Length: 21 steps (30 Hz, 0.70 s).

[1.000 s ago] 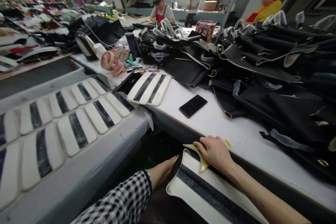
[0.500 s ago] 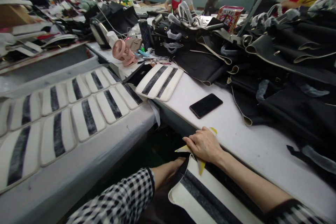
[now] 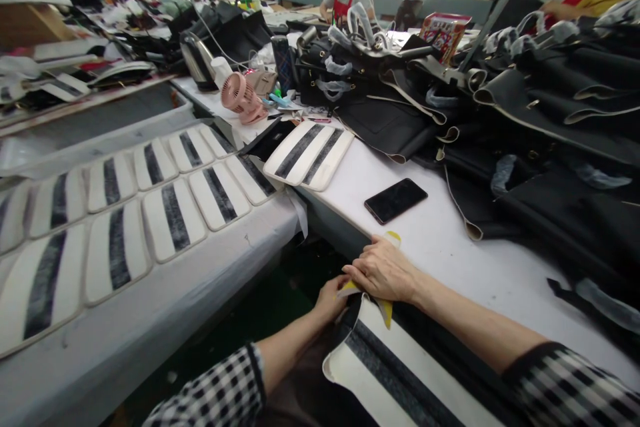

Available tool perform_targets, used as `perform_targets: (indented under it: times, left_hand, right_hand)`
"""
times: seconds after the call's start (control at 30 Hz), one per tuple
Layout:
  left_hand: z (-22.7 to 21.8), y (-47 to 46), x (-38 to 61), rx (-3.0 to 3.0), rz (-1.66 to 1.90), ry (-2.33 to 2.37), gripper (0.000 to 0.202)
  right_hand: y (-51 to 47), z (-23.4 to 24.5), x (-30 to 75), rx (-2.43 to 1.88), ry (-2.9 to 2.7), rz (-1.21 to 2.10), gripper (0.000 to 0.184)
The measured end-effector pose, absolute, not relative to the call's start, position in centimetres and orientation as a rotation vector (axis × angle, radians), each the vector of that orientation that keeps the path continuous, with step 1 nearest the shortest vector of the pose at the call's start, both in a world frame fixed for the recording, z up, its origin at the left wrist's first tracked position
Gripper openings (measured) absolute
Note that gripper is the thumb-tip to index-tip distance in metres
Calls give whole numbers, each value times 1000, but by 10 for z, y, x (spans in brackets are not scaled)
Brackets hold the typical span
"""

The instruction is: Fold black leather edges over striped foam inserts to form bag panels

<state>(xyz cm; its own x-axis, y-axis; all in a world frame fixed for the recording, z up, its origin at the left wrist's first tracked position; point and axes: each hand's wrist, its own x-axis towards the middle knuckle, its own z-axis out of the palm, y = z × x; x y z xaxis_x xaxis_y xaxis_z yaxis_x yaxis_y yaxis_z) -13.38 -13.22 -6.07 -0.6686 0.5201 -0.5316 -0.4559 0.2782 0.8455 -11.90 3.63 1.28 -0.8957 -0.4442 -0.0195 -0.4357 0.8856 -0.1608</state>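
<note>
A white panel (image 3: 430, 353) with a dark band down its length lies slanted below my hands, with black material along its edges. My right hand (image 3: 385, 270) is closed over a yellow-and-white strip (image 3: 385, 312) at the panel's top end; one end of the strip sticks out above the knuckles and another hangs onto the panel. My left hand (image 3: 330, 300) has its fingers bent in a pinch at the strip's left end, close against the right hand. Its fingertips are partly hidden there.
Rows of white panels with dark bands (image 3: 173, 220) cover the left table. On the right table lie a black phone (image 3: 396, 200), two more panels (image 3: 307, 155), a pink fan (image 3: 243, 97) and a heap of black bags (image 3: 565, 173). Co-workers are farther back.
My left hand has come up from beside the panel, where its fingers were hidden, to the strip's left end. My right hand has shifted slightly left with the strip.
</note>
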Motion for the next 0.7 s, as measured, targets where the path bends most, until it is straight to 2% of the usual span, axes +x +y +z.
perform_targets:
  times: [0.13, 0.3, 0.43, 0.7]
  left_hand:
    - [-29, -156, -134, 253, 1695, 1787, 47]
    - [15, -165, -118, 639, 1362, 1983, 31]
    - [18, -159, -115, 727, 1220, 2144, 18]
    - [14, -159, -112, 799, 1113, 2262, 27]
  right_hand:
    - [36, 15, -120, -709, 2986, -226, 58]
    - [34, 20, -120, -725, 2981, -200, 60]
    - [36, 18, -119, -745, 2989, -204, 60]
    - [36, 13, -115, -760, 3022, -209, 60]
